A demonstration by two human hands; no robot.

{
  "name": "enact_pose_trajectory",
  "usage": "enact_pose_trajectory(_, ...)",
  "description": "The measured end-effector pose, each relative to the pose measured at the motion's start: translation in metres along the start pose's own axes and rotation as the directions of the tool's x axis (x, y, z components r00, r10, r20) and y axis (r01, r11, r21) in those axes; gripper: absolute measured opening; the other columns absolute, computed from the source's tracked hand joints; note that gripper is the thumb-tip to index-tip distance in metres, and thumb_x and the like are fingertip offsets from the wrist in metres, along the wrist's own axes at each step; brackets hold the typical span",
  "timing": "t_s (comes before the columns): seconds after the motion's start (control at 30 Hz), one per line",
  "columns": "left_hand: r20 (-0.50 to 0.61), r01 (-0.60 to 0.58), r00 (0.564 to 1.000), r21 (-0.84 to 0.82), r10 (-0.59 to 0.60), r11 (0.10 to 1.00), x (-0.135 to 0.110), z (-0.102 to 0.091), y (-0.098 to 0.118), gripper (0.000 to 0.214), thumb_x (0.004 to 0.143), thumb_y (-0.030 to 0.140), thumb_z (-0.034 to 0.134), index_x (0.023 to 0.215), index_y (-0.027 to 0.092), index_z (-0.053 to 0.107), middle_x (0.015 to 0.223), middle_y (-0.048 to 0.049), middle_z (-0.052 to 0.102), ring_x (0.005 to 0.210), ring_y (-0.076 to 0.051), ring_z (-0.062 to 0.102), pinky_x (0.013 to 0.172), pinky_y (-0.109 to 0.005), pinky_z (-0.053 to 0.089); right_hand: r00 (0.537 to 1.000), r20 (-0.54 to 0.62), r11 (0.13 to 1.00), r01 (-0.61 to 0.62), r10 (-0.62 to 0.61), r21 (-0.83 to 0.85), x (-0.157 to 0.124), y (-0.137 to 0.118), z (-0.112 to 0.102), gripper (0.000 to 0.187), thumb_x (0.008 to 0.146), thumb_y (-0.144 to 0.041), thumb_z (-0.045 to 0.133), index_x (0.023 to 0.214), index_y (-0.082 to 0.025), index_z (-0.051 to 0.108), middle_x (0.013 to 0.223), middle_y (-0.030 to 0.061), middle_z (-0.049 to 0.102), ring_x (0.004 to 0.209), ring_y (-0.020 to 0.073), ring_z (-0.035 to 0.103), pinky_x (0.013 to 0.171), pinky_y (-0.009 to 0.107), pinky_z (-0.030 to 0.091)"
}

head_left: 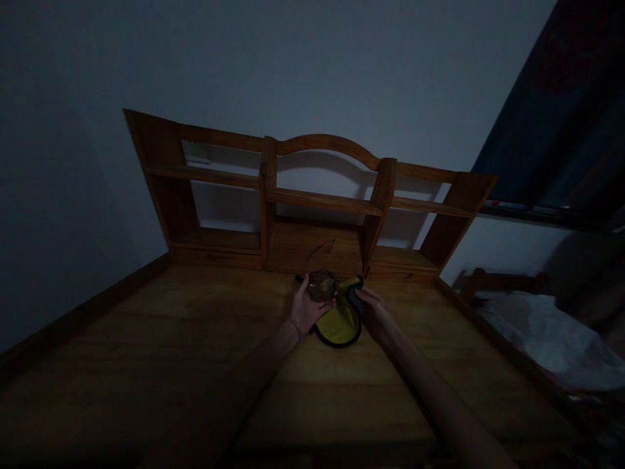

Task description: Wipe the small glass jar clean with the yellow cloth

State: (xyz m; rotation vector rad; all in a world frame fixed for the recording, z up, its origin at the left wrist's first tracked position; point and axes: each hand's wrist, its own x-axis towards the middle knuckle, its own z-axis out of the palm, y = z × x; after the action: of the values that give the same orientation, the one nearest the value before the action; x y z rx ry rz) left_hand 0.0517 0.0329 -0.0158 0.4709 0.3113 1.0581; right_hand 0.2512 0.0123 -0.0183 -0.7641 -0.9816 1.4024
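A pair of tinted glasses (pixel 321 285) is held in my left hand (pixel 306 312), with the thumb on one side and the fingers underneath. One thin temple arm of the glasses sticks up toward the shelf. Just right of them, my right hand (pixel 372 305) grips the edge of a yellow case (pixel 338 327) with black trim. The case is spread open, and its lower part hangs rounded below both hands, close above or on the desk. My left fingertips reach in front of the case. The dim light hides the finer detail.
The wooden desk (pixel 195 365) has a shelf unit (pixel 322 203) with several compartments and small drawers at its back, against a pale wall. To the right, past the desk's raised edge, are a white plastic sheet or bag (pixel 547 332) and a dark curtain (pixel 551 117).
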Motion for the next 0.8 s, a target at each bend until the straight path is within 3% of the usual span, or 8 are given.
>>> enact_pose_trajectory(0.27, -0.017, -0.003, 1.0, 0.021, 0.004, 1.0, 0.002, 0.0, -0.002, 0.05, 0.084, 0.047, 0.061, 0.123, 0.017, 0.055, 0.114, -0.0149, 0.066, 0.094, -0.026, 0.067, 0.092, -0.045, 0.052, 0.999, -0.029, 1.0, -0.023, 0.023, -0.017, 0.0, 0.0, 0.0, 0.028, 0.073, -0.03, 0.078, 0.098, -0.021, 0.071, 0.106, 0.0041, 0.071, 0.092, 0.0194, 0.067, 0.086, 0.03, 0.051)
enact_pose_trajectory(0.43, -0.012, -0.008, 1.0, 0.065, 0.008, 0.998, 0.002, 0.0, -0.003, 0.049, 0.084, 0.047, 0.06, 0.123, 0.017, 0.055, 0.119, -0.014, 0.064, 0.098, -0.026, 0.066, 0.093, -0.045, 0.051, 0.999, -0.033, 1.0, -0.005, 0.005, 0.002, 0.0, 0.0, 0.003, 0.028, 0.072, -0.029, 0.079, 0.098, -0.019, 0.071, 0.104, 0.0041, 0.072, 0.092, 0.0179, 0.067, 0.087, 0.028, 0.05)
enact_pose_trajectory(0.8, -0.022, -0.017, 1.0, 0.115, 0.02, 0.993, 0.003, 0.002, -0.005, 0.042, 0.084, 0.041, 0.064, 0.118, 0.018, 0.058, 0.127, -0.0114, 0.06, 0.112, -0.024, 0.06, 0.096, -0.042, 0.05, 0.997, -0.031, 0.993, 0.071, -0.074, -0.096, 0.005, 0.01, 0.0, 0.04, 0.066, -0.029, 0.083, 0.103, -0.022, 0.068, 0.105, 0.0041, 0.071, 0.091, 0.0212, 0.068, 0.088, 0.035, 0.051)
